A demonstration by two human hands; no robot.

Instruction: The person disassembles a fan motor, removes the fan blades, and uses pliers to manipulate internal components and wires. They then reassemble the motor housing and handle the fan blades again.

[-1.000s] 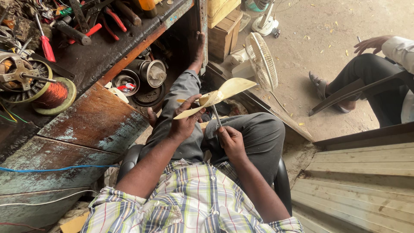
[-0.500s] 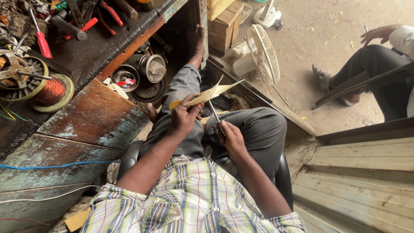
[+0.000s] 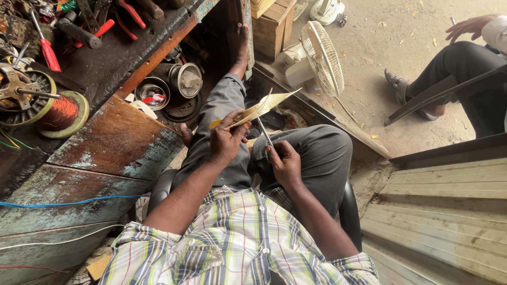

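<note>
- Holding item one: left hand [image 3: 227, 141] gripped a pale yellow strip of sheet material [image 3: 259, 109], fingers closed around its near end, above the lap.
- Strip: long, thin, tapering toward a pointed far end, tilted up and away from the person, over the grey trousers [image 3: 317, 153].
- Right hand [image 3: 285, 163]: fingers clamped on a slim dark metal tool [image 3: 264, 132], its tip just below the strip; whether it touched could not be told.
- Seat: person sat in a dark chair [image 3: 348, 211], wearing a checked shirt [image 3: 237, 248], one bare foot [image 3: 241, 45] stretched out under the bench.
- Bench [image 3: 105, 142]: worn wood with flaking teal paint, to the person's left.
- On the bench: spool of copper wire [image 3: 60, 113], beside a round motor part [image 3: 21, 95]; red-handled screwdriver [image 3: 45, 47]; red-handled pliers [image 3: 129, 13].
- Blue wire [image 3: 68, 203] ran across the bench edge.
- Below the bench: metal pots [image 3: 185, 79] and round lids.
- Floor: small white fan [image 3: 319, 55] near a wooden crate [image 3: 272, 24].
- Another person's leg and sandal [image 3: 401, 87], seated, well apart at upper right.
</note>
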